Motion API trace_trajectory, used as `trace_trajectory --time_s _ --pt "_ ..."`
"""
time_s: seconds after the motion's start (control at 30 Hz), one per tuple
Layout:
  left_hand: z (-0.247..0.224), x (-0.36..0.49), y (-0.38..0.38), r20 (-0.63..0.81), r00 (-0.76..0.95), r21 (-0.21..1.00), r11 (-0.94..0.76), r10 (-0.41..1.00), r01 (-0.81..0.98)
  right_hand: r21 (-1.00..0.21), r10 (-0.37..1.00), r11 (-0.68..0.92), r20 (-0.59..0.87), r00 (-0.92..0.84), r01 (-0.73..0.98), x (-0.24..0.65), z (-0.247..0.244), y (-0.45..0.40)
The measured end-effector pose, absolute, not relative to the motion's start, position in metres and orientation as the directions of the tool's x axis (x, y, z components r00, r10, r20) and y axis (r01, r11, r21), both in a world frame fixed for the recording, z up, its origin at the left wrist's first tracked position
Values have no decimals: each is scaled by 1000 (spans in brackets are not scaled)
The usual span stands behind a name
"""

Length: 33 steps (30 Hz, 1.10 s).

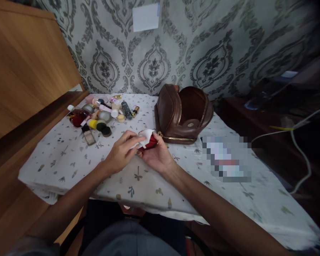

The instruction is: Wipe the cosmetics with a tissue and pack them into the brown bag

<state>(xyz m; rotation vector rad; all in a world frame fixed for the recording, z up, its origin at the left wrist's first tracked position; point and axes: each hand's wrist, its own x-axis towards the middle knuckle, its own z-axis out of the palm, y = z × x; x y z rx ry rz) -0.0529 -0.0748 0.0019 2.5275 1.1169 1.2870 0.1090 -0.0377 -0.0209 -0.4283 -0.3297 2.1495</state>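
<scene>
Above the front part of the cloth-covered table, my right hand (160,154) is wrapped round a small red object (151,142). My left hand (122,153) holds a white tissue (146,135) against the top of the red object, its fingers pressed on the tissue. The two hands are close together. Just behind them stands a brown leather bag (166,113), its zipped top wide open toward the right. A cluster of cosmetics lies to the left, with a green tube (126,110), a dark round jar (106,131) and a bottle with a black cap (88,136) nearest my left hand.
The patterned white tablecloth (69,156) reaches the table's front edge. A blurred-out flat item (226,158) lies right of the bag. Wooden furniture (29,46) borders the left, a patterned wall rises behind, and a white cable (306,160) hangs at the right.
</scene>
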Motion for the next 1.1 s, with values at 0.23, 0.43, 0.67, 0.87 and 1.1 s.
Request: trace_trajectory --time_s 0.23,0.43,0.67,0.87,1.1 --pt "2 -55 -72 670 360 357 -707 649 611 -351 801 -595 -181 -571 -723 110 -26 -33" --pt "-8 -56 -64 627 189 493 -573 756 655 -306 774 -630 -178 -607 -714 111 -25 -33" --pt "-16 -44 -74 689 268 407 -666 673 625 -344 849 -528 -207 -486 -776 108 -21 -35" --pt "-11 -51 -69 650 261 425 -627 713 653 -424 811 -577 -191 -553 -699 109 -24 -35" --pt "-9 -62 -67 675 213 424 -608 706 672 -466 754 -632 -185 -630 -619 105 -24 -39"
